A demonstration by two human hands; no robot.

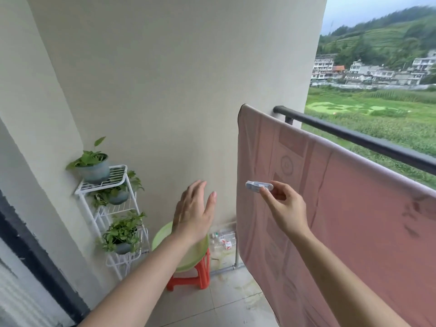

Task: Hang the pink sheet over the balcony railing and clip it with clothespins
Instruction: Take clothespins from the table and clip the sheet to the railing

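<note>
Sheet [349, 208]: hangs along railing [354, 135], nothing clipped on it.
Right hand [286, 205]: fingers pinch clothespin [258, 185], near sheet's edge.
Left hand [193, 213]: fingers straight, empty.
Risk: unclipped sheet may slide off; lightly pinched clothespin may drop.

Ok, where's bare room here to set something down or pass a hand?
Bare floor tiles lie between the red stool and the pink sheet. Open air runs between left hand and sheet. Crowded: plant rack, basin on stool, bottles by wall.

Counts: 1 sheet [354, 220], 1 railing [354, 135]. Right hand [285, 206] holds 1 clothespin [256, 185]. Left of left hand [193, 213]: 3 plants [90, 159], 1 rack [117, 172]; under it: 1 stool [203, 272], 1 basin [195, 256].
</note>
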